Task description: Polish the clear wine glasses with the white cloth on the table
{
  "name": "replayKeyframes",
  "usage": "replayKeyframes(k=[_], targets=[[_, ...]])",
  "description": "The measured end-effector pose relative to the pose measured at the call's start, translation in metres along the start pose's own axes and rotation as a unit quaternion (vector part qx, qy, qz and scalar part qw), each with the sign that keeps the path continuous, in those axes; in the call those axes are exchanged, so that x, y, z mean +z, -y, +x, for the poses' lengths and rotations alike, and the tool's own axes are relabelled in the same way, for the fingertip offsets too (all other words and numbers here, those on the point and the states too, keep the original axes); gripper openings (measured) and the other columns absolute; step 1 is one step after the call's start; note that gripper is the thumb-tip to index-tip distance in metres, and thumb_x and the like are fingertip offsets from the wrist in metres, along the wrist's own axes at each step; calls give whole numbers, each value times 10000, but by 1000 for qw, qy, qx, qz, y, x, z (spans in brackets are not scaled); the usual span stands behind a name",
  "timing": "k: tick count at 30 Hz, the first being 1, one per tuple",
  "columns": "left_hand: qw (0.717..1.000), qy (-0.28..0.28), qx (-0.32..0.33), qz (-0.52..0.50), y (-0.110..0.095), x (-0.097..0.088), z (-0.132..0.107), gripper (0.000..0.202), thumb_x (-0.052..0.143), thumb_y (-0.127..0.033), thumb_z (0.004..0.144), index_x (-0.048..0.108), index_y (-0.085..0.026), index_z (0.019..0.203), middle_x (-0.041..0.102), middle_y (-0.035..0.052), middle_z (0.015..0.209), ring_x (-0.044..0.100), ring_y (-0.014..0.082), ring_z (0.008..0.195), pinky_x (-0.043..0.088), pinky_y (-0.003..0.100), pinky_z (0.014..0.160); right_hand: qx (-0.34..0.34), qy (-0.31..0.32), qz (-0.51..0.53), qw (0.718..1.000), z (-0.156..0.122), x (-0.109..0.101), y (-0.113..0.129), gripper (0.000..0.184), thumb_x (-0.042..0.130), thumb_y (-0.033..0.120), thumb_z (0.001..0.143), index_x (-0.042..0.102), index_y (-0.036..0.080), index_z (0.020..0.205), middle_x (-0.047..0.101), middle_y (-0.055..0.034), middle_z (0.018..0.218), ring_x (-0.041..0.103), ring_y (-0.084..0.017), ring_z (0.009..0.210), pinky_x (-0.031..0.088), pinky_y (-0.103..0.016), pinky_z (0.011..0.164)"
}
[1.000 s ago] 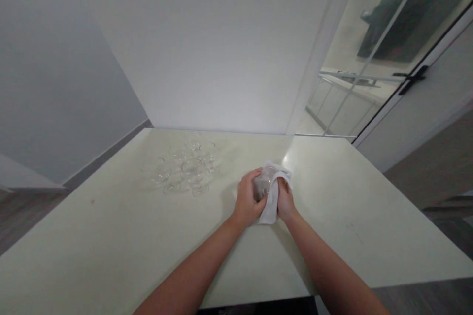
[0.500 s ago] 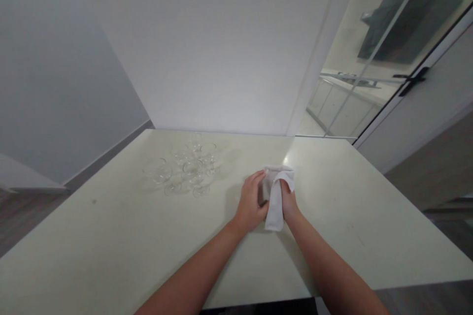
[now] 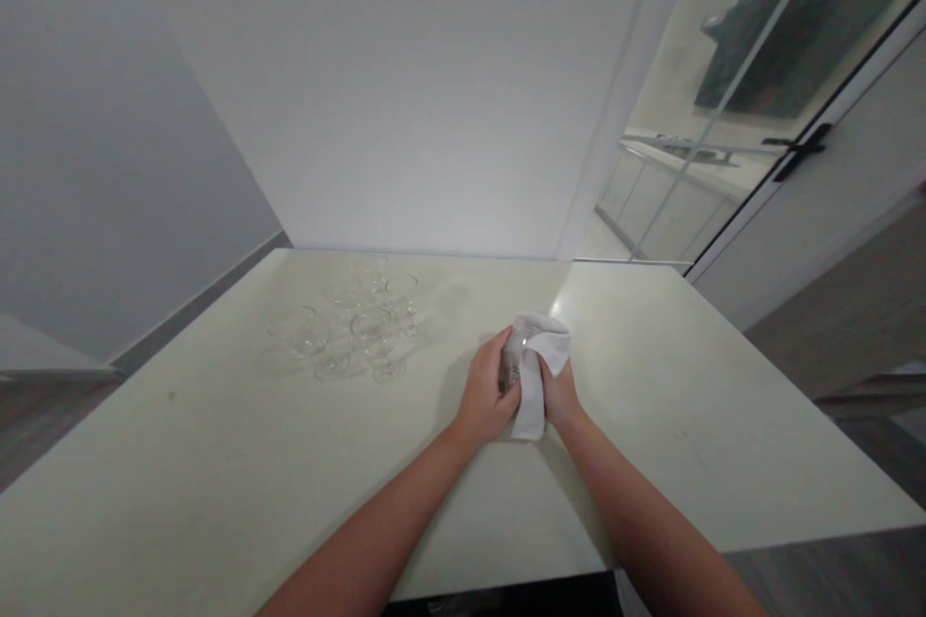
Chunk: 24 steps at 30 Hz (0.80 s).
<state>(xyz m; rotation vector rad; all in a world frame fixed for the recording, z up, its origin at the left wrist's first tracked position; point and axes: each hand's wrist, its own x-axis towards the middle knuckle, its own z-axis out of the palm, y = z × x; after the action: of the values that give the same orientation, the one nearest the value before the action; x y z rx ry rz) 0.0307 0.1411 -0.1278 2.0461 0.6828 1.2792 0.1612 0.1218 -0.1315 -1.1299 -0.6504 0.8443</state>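
Between my two hands is a clear glass (image 3: 513,353), largely covered by a white cloth (image 3: 533,395). My left hand (image 3: 486,389) is wrapped round the left side of the glass, thumb toward me. On the other side my right hand (image 3: 561,393) grips the cloth, pressing it against the glass, with its fingers partly hidden under the fabric. One end of the cloth hangs down toward me. Left of my hands, several clear stemmed glasses (image 3: 371,326) stand in a cluster on the table.
The pale table (image 3: 217,482) reaches back to a white wall panel (image 3: 405,116). At the right is a glass-paned door with a black handle (image 3: 802,150). Something dark (image 3: 506,598) lies at the table's near edge.
The cloth has shifted in my right hand, and more of the glass shows beside my left fingers. The whole view has moved slightly; the stemmed glasses stand as before.
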Motion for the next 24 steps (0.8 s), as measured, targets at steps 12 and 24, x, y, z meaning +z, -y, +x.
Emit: replayKeyframes(k=[12, 24], targets=[[996, 15, 13, 91, -1, 3, 0, 720, 594, -263, 852, 287, -248, 1503, 259, 140, 1528, 315, 310, 1391, 327, 503, 1133, 57, -66, 53, 995, -4, 9, 7, 448, 702, 534, 694, 628, 199, 982, 743, -33, 917, 691, -212, 837, 559, -340, 766], [992, -15, -5, 129, 4, -2, 3, 638, 568, -252, 868, 350, -229, 1467, 499, 121, 1391, 462, 278, 1266, 374, 455, 1052, 54, 96, 145, 983, -4, 15, 11, 366, 766, 396, 650, 713, 205, 958, 755, -47, 1023, 685, -242, 955, 534, -380, 914]])
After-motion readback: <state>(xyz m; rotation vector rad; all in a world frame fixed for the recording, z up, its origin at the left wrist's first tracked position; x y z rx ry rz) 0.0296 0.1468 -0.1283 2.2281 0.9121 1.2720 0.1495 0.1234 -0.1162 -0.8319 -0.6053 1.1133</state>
